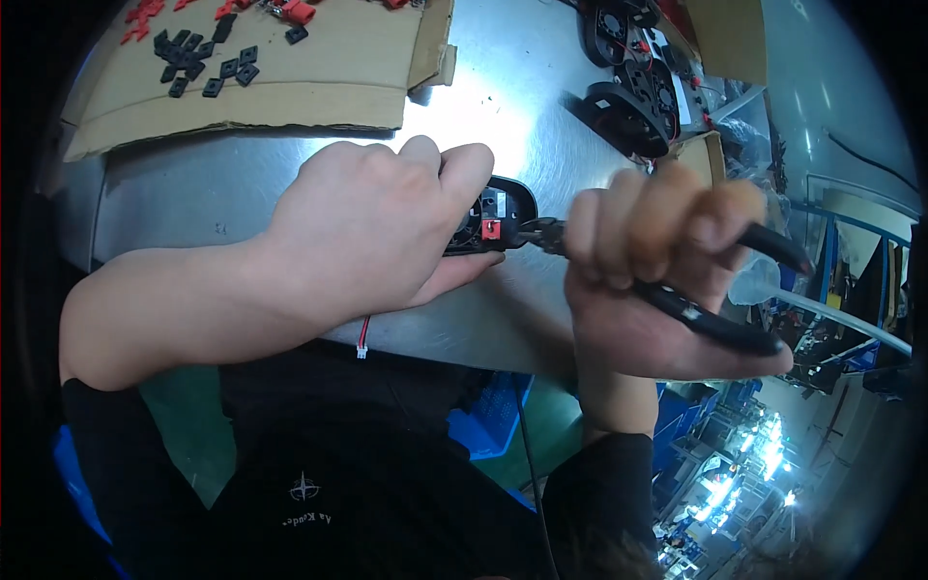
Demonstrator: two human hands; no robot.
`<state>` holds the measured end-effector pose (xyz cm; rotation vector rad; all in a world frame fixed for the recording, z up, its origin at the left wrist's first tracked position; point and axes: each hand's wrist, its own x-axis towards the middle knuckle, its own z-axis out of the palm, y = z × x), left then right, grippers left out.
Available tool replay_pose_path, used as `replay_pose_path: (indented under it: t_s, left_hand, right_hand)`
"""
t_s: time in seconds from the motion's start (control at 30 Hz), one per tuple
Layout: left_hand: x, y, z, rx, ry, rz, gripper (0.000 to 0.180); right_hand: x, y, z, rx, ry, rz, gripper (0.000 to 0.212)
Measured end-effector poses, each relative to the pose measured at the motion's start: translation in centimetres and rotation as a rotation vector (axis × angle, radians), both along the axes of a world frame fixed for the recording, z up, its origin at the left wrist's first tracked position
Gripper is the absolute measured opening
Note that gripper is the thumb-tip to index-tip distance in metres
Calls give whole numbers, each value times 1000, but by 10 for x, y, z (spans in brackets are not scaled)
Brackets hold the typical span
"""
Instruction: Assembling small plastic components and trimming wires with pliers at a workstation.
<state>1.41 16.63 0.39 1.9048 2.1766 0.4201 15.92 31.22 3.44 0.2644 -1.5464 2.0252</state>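
Left fingers [471, 172] clamped on the black housing [520, 201], right fingers [623, 222] round pliers [692, 311] beside it, I'd go in gently.

Shiny metal table [517, 58] w/ a flat piece of cardboard [319, 92] on it; red pcs [145, 14] & small blk sq. pcs [229, 69] sit on the cardboard itself. R of the cardboard, well apart, blk fan cases [623, 121] bunched tog., nearest one apparently on the metal.
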Motion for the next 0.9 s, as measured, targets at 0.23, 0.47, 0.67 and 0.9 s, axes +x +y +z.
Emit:
replay_pose_path:
  t_s: [0.23,0.47,0.67,0.9]
  left_hand:
    - [-2,-1,-10,185,48,-5,55]
    - [-1,-2,-11,174,30,-13,56]
    - [0,-3,-11,162,23,-2,55]
    - [3,-2,-6,27,-43,36,58]
  right_hand:
    - [-5,-11,-4,-83,-129,-59,87]
    - [-8,-23,-3,-49,-134,-142,89]
    - [-9,-21,-2,-47,-153,-95,93]
    - [-8,-30,-1,-9,-212,-173,97]
